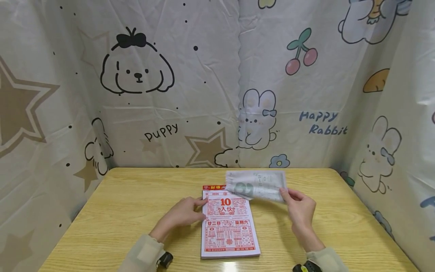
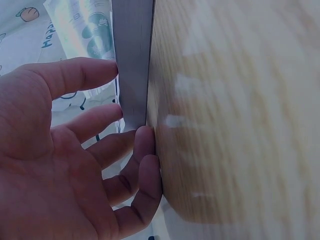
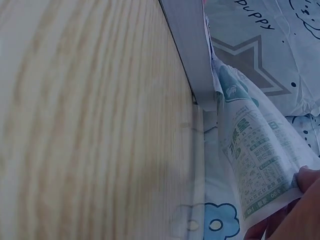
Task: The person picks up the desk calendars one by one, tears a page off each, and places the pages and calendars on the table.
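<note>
A thick tear-off calendar [image 1: 228, 226] lies flat on the table, its top page printed in red with a large 10. My left hand [image 1: 185, 211] rests at the calendar's left side, thumb and fingertips against its edge. In the left wrist view the fingers of this hand [image 2: 85, 145] are spread and slightly bent beside the page stack [image 2: 134, 60]. My right hand [image 1: 301, 209] pinches the corner of a thin calendar page [image 1: 258, 185] with green print. That page is raised and folded over to the right, still meeting the calendar near its red top strip [image 1: 214, 187].
The yellow wood-grain table [image 1: 136, 189] extends to both sides of the calendar. A pale curtain [image 1: 204, 75] with cartoon prints stands behind it and along both sides. Dark wrist straps [image 1: 165, 260] show at the sleeves.
</note>
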`<state>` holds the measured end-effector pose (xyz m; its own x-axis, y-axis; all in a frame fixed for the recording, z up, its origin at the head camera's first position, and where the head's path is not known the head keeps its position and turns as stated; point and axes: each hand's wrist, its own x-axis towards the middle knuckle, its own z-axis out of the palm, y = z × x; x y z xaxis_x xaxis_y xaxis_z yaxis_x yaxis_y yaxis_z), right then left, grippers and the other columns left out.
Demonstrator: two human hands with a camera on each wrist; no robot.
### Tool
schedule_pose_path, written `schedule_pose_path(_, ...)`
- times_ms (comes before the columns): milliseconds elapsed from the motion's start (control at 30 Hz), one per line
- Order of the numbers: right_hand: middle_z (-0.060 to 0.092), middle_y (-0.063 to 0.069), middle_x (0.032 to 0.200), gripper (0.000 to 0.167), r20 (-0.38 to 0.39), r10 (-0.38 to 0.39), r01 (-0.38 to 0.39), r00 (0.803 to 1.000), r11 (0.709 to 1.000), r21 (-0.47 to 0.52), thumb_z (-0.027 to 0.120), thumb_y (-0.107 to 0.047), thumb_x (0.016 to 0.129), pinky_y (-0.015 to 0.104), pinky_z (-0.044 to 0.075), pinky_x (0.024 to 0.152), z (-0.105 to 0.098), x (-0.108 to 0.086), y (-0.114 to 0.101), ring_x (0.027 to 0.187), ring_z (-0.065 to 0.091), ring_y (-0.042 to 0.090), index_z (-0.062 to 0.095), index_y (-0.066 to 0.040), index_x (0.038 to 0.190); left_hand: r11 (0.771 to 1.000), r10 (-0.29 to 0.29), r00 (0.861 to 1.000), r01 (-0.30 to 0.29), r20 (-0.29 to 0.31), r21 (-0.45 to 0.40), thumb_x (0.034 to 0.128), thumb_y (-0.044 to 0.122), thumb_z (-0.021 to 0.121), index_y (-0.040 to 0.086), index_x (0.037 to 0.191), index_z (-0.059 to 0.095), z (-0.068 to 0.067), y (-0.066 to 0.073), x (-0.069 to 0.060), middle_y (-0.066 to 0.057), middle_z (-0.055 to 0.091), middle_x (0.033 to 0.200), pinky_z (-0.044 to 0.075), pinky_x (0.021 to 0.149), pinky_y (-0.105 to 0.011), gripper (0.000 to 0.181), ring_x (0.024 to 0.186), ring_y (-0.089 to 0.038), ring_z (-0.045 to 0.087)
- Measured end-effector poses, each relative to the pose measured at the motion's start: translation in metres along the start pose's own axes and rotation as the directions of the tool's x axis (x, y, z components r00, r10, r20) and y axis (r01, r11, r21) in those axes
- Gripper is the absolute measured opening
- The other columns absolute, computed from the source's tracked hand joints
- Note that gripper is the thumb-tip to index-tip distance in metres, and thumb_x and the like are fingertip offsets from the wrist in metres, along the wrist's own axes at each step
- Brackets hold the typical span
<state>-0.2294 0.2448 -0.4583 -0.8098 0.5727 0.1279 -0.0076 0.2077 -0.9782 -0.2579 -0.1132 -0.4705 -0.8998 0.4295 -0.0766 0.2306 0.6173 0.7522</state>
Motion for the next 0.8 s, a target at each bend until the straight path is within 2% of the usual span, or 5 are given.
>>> schedule_pose_path(233,0.077,0.008,0.093,0.038,-0.032,-0.003,0.003,0.999,1.0,-0.004,0.085,-0.024,0.092,0.016,0.052,0.061,-0.0027,0.0056,0.0011,0.075,0.064,0.003,0.077,0.008,0.111,1.0,0.002,1.0,-0.002,-0.001,0.002,0.0851,0.015,0.078,0.004,0.145,0.062,0.0002,0.0012,0.0009,-0.023,0.05,0.155,0.031,0.042,-0.023,0.063,0.042,-0.007,0.034)
schedule_pose_path(467,0.076,0.007,0.093,0.037,-0.04,-0.014,0.014,0.999,1.0,-0.015,0.084,-0.025,0.093,0.016,0.052,0.062,-0.0037,0.0081,0.0015,0.076,0.064,0.004,0.078,0.006,0.111,0.999,0.031,0.999,-0.031,-0.007,0.031,0.0842,0.016,0.078,0.002,0.144,0.062,0.0003,0.0003,0.0017,-0.023,0.053,0.153,0.032,0.043,-0.024,0.064,0.043,-0.007,0.035)
schedule_pose_path(800,0.076,0.007,0.091,0.04,-0.042,0.004,-0.003,0.999,1.0,0.008,0.084,-0.025,0.093,0.018,0.054,0.059,-0.0054,0.0091,-0.0033,0.071,0.065,0.004,0.076,0.008,0.114,1.0,0.006,1.0,-0.006,0.003,0.01,0.0854,0.017,0.079,0.005,0.146,0.062,0.0,-0.0005,0.0033,-0.021,0.051,0.155,0.032,0.042,-0.022,0.064,0.043,-0.007,0.034)
